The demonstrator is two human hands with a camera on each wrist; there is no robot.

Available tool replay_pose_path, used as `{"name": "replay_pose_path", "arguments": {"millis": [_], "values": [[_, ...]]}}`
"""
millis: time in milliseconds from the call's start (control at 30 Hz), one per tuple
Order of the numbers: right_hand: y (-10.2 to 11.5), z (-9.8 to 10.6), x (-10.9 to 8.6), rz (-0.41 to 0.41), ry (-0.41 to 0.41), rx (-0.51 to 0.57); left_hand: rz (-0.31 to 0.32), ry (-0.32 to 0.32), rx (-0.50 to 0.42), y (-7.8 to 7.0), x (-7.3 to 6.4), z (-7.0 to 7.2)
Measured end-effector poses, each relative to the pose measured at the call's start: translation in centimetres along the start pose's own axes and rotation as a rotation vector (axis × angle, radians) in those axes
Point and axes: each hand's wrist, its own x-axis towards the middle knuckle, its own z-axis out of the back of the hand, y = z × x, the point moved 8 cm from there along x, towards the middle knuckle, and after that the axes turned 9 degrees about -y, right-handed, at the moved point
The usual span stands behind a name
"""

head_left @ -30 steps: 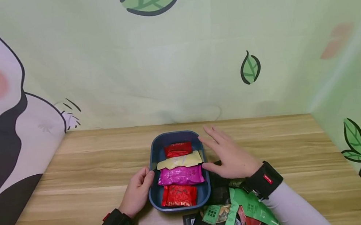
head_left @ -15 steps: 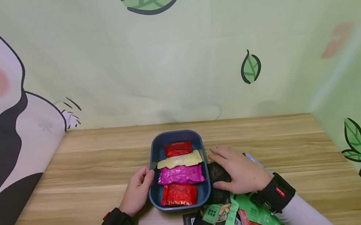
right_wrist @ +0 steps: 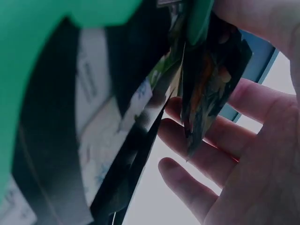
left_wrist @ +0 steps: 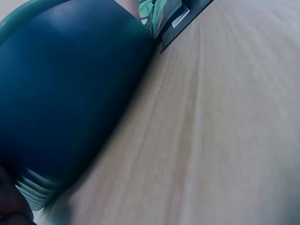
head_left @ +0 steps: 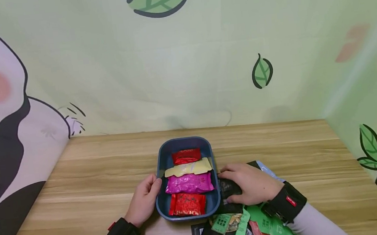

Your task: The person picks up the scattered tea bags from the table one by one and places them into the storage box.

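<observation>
Gripping the box (head_left: 183, 144) beside its thumb, left hand (head_left: 143, 199) is maybe keeping it still; right hand (head_left: 255, 183) is pinching a black packet (head_left: 229, 187).

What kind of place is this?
Perhaps a small corner set up for filming hands: there's a wood-grain table, pale green walls with cartoon leaves, and black bands strapped on both wrists.

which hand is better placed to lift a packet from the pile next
Probably the right hand: it is at the pile, its thumb and fingers around a black packet. The left hand is across the blue box, holding its left side.
</observation>
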Motion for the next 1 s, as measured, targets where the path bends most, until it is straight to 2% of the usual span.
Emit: {"name": "replay_pose_path", "arguments": {"millis": [200, 400, 633, 733, 867, 1000], "values": [[-0.3, 0.5, -0.1, -0.014, -0.016, -0.001, 0.016, 0.001, 0.019, -0.2, -0.1, -0.1], [-1.5, 2.5, 0.0, -0.062, -0.063, -0.012, 0.010, 0.018, 0.030, -2.3, -0.7, -0.2], [-2.9, 5.0, -0.2, -0.125, -0.137, -0.041, 0.014, 0.001, 0.019, 0.1, 0.0, -0.1], [-2.8, 5.9, -0.2, -0.133, -0.175, -0.046, 0.010, 0.003, 0.013, 0.0, 0.0, -0.1], [-1.7, 6.9, 0.1, -0.131, -0.222, -0.066, 0.013, 0.008, -0.002, 0.1, 0.0, -0.1], [0.4, 7.1, 0.7, -0.092, -0.242, -0.045, 0.011, 0.011, -0.012, 0.0, 0.0, -0.1]]}}
